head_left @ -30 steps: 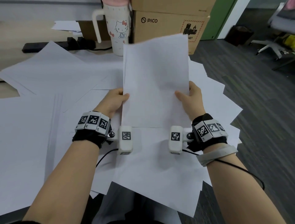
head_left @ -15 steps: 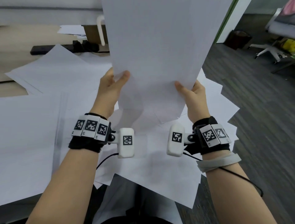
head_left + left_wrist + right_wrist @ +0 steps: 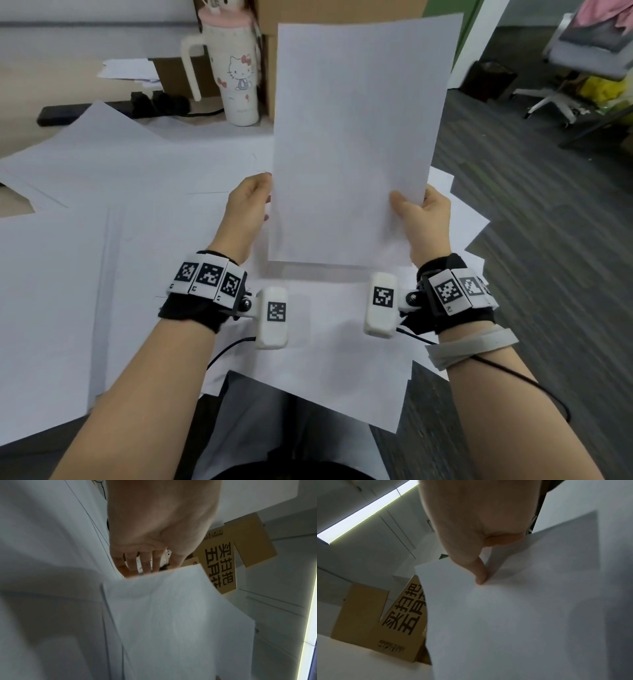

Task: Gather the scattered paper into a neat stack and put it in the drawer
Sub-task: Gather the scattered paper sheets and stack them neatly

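Held upright above the desk: a small stack of white paper (image 3: 356,144), long edges vertical, bottom edge hovering just over the loose sheets (image 3: 102,178) that blanket the desktop. Right hand (image 3: 423,219) clamped on the stack's right edge near the lower corner, thumb on the near face, remaining fingers behind; pinch confirmed in the right wrist view, where the thumb (image 3: 479,574) presses flat into the sheet. Left hand (image 3: 248,205) set against the left edge at matching height, fingers passing behind the paper (image 3: 171,615) in the left wrist view; thumb placement hidden there, so probably a light steadying hold rather than a firm pinch. Sheet count in the stack not determinable. No drawer visible in any view. Handling assessment: light, thin, limp stock; stands only because gripped at both side edges low down, and liable to bow or fold over at the unsupported top. Smooth faces, so individual sheets apt to slide out of register or slip free under a loose grip. Creases easily under hard pressure. Best purchase judged to be mid-height on both long edges, thumbs in front, fingers behind, grip loose enough for tapping the bottom edge square against the desk. Also noted at the rear: cartoon-cat tumbler (image 3: 233,68), cardboard box (image 3: 270,51), black power strip (image 3: 113,108).
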`<state>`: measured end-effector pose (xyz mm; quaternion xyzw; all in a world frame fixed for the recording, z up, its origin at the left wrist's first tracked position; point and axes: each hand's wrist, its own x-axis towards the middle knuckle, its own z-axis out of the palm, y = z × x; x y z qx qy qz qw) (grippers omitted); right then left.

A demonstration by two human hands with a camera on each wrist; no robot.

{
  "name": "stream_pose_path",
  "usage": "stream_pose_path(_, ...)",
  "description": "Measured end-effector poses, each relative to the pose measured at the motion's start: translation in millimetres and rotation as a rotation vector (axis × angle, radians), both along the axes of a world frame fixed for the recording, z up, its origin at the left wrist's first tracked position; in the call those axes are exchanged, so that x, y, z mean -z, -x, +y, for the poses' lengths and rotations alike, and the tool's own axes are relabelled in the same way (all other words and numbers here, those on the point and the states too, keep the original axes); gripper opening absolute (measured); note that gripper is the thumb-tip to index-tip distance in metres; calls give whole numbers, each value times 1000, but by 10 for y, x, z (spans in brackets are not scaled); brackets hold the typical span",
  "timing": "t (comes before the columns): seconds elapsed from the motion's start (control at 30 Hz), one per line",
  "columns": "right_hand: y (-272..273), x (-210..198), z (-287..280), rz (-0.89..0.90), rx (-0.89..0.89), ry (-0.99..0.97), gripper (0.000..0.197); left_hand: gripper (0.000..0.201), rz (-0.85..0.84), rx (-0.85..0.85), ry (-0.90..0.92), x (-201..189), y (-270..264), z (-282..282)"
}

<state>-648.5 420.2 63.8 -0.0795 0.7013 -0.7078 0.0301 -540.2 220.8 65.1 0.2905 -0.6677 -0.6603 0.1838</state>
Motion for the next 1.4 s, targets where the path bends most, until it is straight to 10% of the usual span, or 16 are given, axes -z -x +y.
stream_pose_path(0.23, 292, 255, 304, -124, 56, -344, 21, 15, -199, 54, 39, 184, 269, 104)
stream_pose_path(0.47, 388, 405, 358, -212, -6, -539, 25, 35, -258, 3, -12, 214, 446, 138)
stream_pose_path(0.63, 395, 404, 382, -221, -43, -537, 28, 10, -203, 1, -106, 288, 523, 78)
stream_pose_path(0.93, 358, 419, 454, -241, -54, -464, 29, 19, -379, 83, 81, 464, 630, -50)
stream_pose_path(1.4, 222, 261, 400, -221, -65, -317, 5, 24, -203, 66, 3, 184, 130, -47)
